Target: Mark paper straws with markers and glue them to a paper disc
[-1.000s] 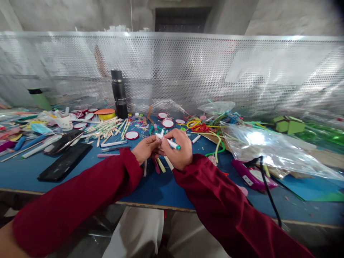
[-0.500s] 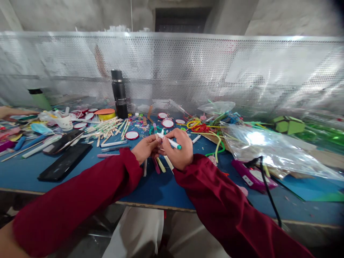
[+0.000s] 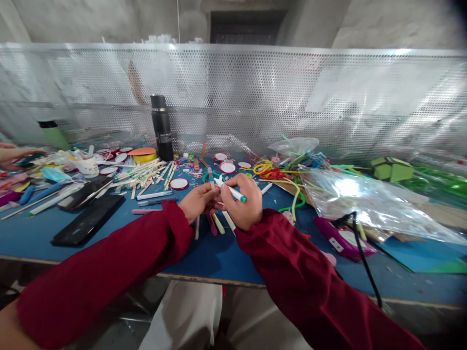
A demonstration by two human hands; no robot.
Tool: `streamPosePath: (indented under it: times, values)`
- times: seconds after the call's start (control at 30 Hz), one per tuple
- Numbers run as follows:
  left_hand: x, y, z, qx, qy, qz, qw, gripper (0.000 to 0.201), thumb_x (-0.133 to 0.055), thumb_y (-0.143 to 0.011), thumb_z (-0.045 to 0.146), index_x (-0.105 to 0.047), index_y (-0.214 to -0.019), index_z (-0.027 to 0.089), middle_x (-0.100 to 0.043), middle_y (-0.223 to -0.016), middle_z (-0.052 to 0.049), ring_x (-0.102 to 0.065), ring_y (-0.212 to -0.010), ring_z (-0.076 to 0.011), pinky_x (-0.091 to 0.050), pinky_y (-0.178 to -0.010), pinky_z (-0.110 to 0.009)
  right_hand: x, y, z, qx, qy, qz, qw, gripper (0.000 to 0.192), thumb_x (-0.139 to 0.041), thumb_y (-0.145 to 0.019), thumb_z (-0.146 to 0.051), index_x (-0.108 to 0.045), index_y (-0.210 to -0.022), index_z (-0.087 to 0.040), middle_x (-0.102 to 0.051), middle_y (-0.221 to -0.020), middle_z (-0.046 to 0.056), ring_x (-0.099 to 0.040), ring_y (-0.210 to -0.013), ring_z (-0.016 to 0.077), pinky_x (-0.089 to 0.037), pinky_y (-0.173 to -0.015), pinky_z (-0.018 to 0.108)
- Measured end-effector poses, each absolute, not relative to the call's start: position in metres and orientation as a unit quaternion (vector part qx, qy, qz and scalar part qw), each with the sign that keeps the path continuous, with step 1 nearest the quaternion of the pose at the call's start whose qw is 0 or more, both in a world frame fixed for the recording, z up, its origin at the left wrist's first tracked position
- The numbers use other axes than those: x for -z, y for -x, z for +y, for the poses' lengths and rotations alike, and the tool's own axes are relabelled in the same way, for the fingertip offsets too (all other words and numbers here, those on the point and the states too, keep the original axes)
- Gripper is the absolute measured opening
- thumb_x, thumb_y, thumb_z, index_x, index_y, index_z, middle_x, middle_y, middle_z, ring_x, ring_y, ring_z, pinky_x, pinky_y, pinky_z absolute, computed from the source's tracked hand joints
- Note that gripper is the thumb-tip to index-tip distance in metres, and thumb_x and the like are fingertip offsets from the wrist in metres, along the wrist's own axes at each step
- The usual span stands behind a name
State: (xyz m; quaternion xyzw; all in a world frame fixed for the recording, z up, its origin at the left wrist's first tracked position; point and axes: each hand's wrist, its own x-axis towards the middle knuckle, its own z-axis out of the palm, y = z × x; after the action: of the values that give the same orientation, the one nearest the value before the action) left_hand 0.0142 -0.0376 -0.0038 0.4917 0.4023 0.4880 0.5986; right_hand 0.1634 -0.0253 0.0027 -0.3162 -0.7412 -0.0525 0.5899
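Observation:
Both my hands meet over the middle of the blue table point(image 3: 204, 253). My right hand point(image 3: 245, 204) grips a white marker with a teal end point(image 3: 233, 191), its tip toward the left. My left hand point(image 3: 196, 200) pinches a thin craft stick point(image 3: 210, 177) that stands up between the two hands. Several coloured sticks point(image 3: 218, 222) lie on the table just under my hands. Both sleeves are dark red.
A black bottle point(image 3: 162, 127) stands at the back. Two black phones point(image 3: 87, 218) lie at left beside heaps of sticks and red-rimmed lids point(image 3: 179, 183). A clear plastic bag point(image 3: 365, 201), coloured tubes and a purple tool with a black cord point(image 3: 343, 238) lie right. Another person's hand point(image 3: 10, 153) is far left.
My hands have barely shifted; the marker moved slightly right. The other person's hand at the far left has come into view.

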Motion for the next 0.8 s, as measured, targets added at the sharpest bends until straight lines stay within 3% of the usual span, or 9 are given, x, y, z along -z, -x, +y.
streamPosePath:
  times: [0.8]
  values:
    - [0.002, -0.0149, -0.039, -0.491, -0.491, 0.399, 0.599, 0.044, -0.08, -0.072, 0.052, -0.063, -0.092, 0.017, -0.068, -0.072, 0.0, -0.067, -0.058, -0.0107, -0.043, -0.047, -0.016, -0.0034, -0.1625, -0.0263, 0.057, 0.292, -0.754, 0.585, 0.01, -0.059, -0.086, -0.024, -0.055, -0.077, -0.024, -0.064, -0.072, 0.0, -0.06, -0.07, 0.0183, -0.046, -0.072, 0.035]
